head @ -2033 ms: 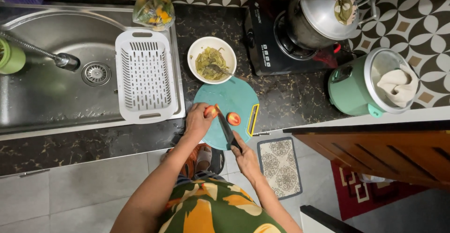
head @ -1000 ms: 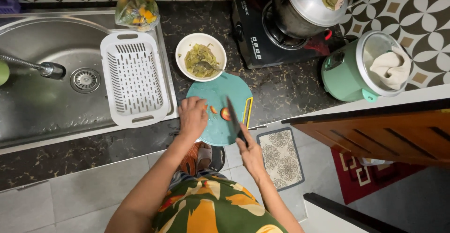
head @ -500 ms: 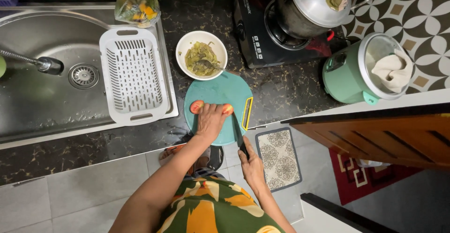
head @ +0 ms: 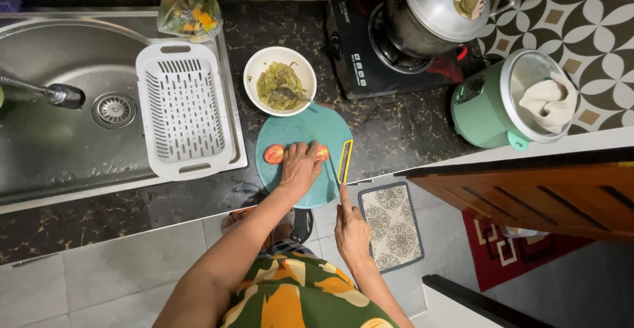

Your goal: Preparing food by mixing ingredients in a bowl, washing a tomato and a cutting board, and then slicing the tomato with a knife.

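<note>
A round teal cutting board (head: 300, 130) with a yellow handle slot lies on the dark counter. My left hand (head: 300, 166) rests palm down on it, fingers spread between two red tomato halves, one at its left (head: 273, 154) and one at its right (head: 322, 152). My right hand (head: 351, 230) is off the counter's front edge, just below the board's right side. Its index finger points up along a dark knife (head: 337, 173), which shows edge-on and is hard to make out.
A white bowl (head: 259, 65) of green food with a spoon sits behind the board. A white strainer basket (head: 188, 110) lies at the sink (head: 59, 136) edge. Behind are a bag of vegetables (head: 190, 4), a stove (head: 360, 64) with a lidded pot (head: 442, 4), and a green rice cooker (head: 485, 110).
The tomato was cut in two and its halves now lie apart. My left hand moved between them, flat on the board. My right hand drew back off the board with the knife.
</note>
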